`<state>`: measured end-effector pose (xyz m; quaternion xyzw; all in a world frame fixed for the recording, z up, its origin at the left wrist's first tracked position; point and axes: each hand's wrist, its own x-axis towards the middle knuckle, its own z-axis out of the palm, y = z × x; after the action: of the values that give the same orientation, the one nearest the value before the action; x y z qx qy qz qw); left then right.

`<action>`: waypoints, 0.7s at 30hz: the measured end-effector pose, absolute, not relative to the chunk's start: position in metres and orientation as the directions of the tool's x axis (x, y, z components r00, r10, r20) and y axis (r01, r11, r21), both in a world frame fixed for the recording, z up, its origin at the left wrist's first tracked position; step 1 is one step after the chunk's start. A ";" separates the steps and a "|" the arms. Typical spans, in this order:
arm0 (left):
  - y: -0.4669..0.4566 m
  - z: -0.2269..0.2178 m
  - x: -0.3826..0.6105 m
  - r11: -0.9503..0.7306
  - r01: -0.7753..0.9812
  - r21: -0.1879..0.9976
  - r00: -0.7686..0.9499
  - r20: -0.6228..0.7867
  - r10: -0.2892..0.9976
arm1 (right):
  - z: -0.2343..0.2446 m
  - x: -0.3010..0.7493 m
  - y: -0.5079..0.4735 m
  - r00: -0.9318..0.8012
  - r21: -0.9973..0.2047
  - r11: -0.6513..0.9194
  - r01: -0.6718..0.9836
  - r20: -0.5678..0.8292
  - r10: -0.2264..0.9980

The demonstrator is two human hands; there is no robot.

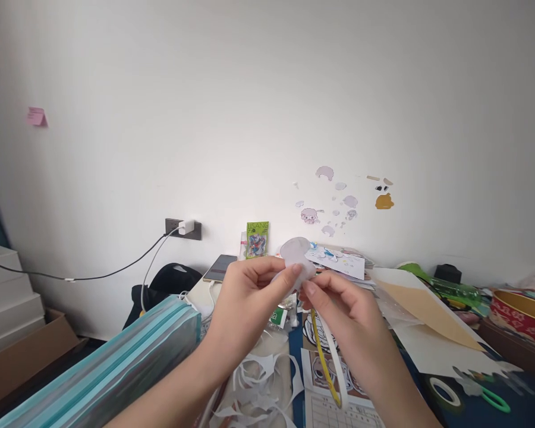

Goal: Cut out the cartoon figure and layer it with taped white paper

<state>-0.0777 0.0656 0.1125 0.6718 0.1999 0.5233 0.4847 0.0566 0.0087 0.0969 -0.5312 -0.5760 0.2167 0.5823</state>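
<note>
A pale, rounded paper cutout (295,249) is pinched between the thumb and fingers of my left hand (254,291). Close beside it, my right hand (350,309) is closed at the cutout's lower right edge. A narrow white strip (336,368) and a yellow one (320,348) hang below the right fingers, curving down to meet; whether they join the cutout is hidden. Curled white paper trimmings (263,380) lie below my hands. To their right are printed cartoon sheets (334,374), partly covered by the right hand.
Green-handled scissors (494,399) and a tape roll (444,392) lie at right, near large paper sheets (405,309) and a red tin (521,315). A blue-edged clear case (116,362) stands at left. A phone (220,267) lies behind my left hand, and stickers (309,216) dot the wall.
</note>
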 end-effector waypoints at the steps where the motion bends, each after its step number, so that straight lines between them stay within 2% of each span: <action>1: 0.065 0.113 -0.078 -0.458 -0.240 0.856 0.366 0.517 0.774 | 0.097 0.057 0.009 0.233 -0.868 0.341 0.362 0.438 0.868; 10: 0.059 0.112 -0.076 -0.561 -0.201 0.803 0.312 0.596 0.740 | 0.102 0.063 0.006 0.244 -0.842 0.264 0.471 0.412 0.878; 16: 0.060 0.108 -0.073 -0.685 -0.133 0.717 0.260 0.692 0.674 | 0.107 0.065 0.003 0.262 -0.827 0.217 0.519 0.395 0.880; 18: 0.060 0.107 -0.072 -0.707 -0.090 0.702 0.271 0.700 0.660 | 0.106 0.064 0.003 0.255 -0.816 0.250 0.521 0.429 0.867; 21: 0.060 0.106 -0.071 -0.736 -0.035 0.676 0.242 0.721 0.650 | 0.102 0.062 0.004 0.267 -0.736 0.347 0.581 0.575 0.773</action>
<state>-0.0715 0.0600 0.1061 0.7304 0.2103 0.5785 0.2960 0.0623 0.0036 0.1022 -0.5649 -0.5993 0.0856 0.5607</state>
